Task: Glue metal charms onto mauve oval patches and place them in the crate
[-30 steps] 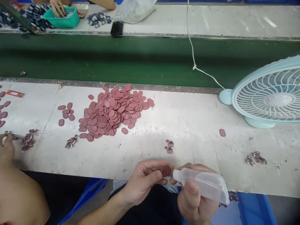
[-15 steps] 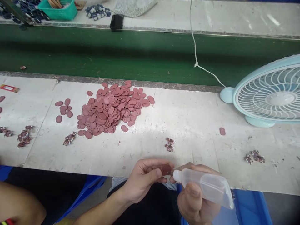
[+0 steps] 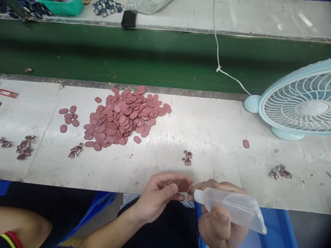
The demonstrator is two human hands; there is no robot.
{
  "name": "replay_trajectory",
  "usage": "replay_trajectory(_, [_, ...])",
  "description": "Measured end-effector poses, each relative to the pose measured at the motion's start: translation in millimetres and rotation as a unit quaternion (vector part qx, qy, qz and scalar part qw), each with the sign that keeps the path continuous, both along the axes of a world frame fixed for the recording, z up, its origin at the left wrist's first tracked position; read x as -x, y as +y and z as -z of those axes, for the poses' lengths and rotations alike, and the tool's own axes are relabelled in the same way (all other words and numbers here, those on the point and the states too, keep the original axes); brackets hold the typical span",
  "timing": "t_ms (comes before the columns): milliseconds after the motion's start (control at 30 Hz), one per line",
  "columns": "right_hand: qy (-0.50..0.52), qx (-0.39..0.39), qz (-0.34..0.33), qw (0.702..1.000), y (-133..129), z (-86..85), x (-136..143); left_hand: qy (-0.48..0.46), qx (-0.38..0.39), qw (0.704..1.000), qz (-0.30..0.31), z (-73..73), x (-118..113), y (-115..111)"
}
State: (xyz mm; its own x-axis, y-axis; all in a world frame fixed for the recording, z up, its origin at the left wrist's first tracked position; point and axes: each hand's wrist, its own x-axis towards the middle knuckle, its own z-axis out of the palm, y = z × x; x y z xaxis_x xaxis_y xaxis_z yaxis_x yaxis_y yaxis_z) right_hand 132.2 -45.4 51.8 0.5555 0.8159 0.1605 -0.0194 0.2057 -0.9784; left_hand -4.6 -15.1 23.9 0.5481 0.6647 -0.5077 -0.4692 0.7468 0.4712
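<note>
My left hand point(image 3: 157, 199) pinches a flat reddish-brown oval piece point(image 3: 183, 185) between thumb and fingers, just over the table's front edge. Wrapped round a translucent white squeeze bottle point(image 3: 230, 208), my right hand point(image 3: 217, 220) tilts it so that its white cap end points left at the oval piece. A thin dark tip shows between the cap and the piece; whether it touches the piece I cannot tell. A large heap of similar oval pieces point(image 3: 121, 119) lies on the table beyond my left hand. Close beyond my hands sits a small cluster of brown-and-white parts point(image 3: 187, 158).
A light blue fan point(image 3: 307, 106) stands at the right, its white cord point(image 3: 230, 76) running up to the back shelf. More small part clusters point(image 3: 281, 171) lie right and left. A blue bin point(image 3: 278, 224) is below the edge. Another person's arm point(image 3: 23, 225) is at lower left.
The bottle has drawn slightly right and down, away from the oval piece, with my right hand. My left hand keeps its hold nearly in place. The view has shifted slightly.
</note>
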Motion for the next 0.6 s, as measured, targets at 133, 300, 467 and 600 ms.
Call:
replay_trajectory(133, [-0.019,0.022,-0.025,0.999,-3.4,0.0,-1.0,0.003,-0.004,1.000,0.006,0.4,0.6,-0.1])
replay_trajectory(300, [0.237,0.083,-0.050,0.967,5.0,-3.7,-32.4,-0.013,-0.016,1.000,-0.001,0.7,2.3,1.7])
replay_trajectory(467, [0.702,0.020,-0.117,0.702,24.0,42.1,-111.3,0.002,-0.006,1.000,-0.015,3.4,9.9,6.1])
replay_trajectory(600, [0.802,-0.024,-0.199,0.562,25.8,73.4,-140.3,0.034,-0.001,0.999,-0.040,7.3,20.4,9.7])
